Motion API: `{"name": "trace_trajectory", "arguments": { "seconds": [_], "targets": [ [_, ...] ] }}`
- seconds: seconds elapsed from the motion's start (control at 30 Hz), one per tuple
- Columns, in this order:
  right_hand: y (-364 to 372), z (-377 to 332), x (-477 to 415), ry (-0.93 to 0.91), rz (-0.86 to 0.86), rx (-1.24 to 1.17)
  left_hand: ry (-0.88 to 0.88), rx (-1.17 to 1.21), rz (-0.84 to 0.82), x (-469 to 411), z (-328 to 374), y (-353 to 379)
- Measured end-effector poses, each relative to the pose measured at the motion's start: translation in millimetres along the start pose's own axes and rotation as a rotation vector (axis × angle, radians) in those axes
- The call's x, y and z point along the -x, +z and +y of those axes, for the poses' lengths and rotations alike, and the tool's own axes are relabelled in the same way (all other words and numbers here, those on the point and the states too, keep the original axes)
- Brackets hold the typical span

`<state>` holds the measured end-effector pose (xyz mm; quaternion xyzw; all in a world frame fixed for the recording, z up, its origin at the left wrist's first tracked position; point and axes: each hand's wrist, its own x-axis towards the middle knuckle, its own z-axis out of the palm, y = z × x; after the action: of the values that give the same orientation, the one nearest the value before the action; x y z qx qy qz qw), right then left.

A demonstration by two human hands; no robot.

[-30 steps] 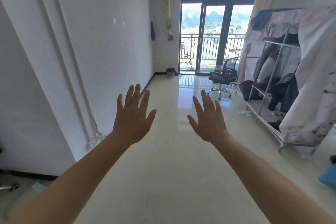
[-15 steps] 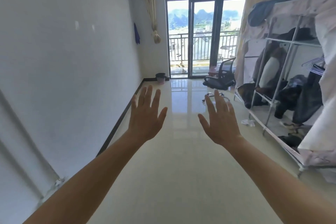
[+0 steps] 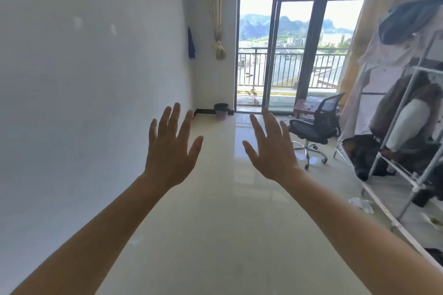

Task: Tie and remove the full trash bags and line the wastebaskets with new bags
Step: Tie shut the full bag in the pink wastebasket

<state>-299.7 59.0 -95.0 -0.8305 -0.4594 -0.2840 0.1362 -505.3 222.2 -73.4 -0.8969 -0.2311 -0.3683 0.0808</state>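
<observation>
Hands fill the middle of the frame, backs toward the camera, both raised on bare forearms over the glossy cream tiled floor [image 3: 215,235]. The left hand [image 3: 171,151] has its fingers straight and fanned wide, holding nothing. The right hand [image 3: 272,153] is likewise spread flat and empty, well apart from the left. Between them and higher in the frame, the small pink latticed wastebasket with a dark bag over its rim [image 3: 221,111] stands on the floor in the far corner, against the plain white wall [image 3: 84,79] and just left of the dark-framed sliding glass door [image 3: 271,55]. At centre right stands a black mesh swivel office chair [image 3: 316,127]. A white metal-framed clothes rack [image 3: 405,127] hung with garments occupies the right edge.
</observation>
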Motion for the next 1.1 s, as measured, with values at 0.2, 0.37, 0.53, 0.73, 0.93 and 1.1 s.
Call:
{"name": "trace_trajectory", "arguments": {
  "seconds": [0.2, 0.37, 0.53, 0.73, 0.93, 1.1],
  "targets": [
    [105, 54, -163, -0.002, -0.031, 0.055, 0.015, -0.003, -0.078, -164, -59, 131],
    [196, 131, -261, 0.049, -0.035, 0.050, 0.021, 0.060, -0.157, -279, -62, 260],
    [311, 219, -368, 0.082, -0.046, 0.073, 0.052, 0.048, -0.183, -387, -62, 408],
    [436, 301, -529, 0.088, -0.122, 0.012, -0.040, 0.082, -0.211, -530, -87, 550],
    [564, 320, -686, 0.016, -0.173, -0.092, -0.131, 0.062, -0.230, -634, -157, 675],
    [695, 331, -810, -0.025, -0.221, -0.077, -0.190, 0.077, -0.217, -732, -230, 806]
  ]
}}
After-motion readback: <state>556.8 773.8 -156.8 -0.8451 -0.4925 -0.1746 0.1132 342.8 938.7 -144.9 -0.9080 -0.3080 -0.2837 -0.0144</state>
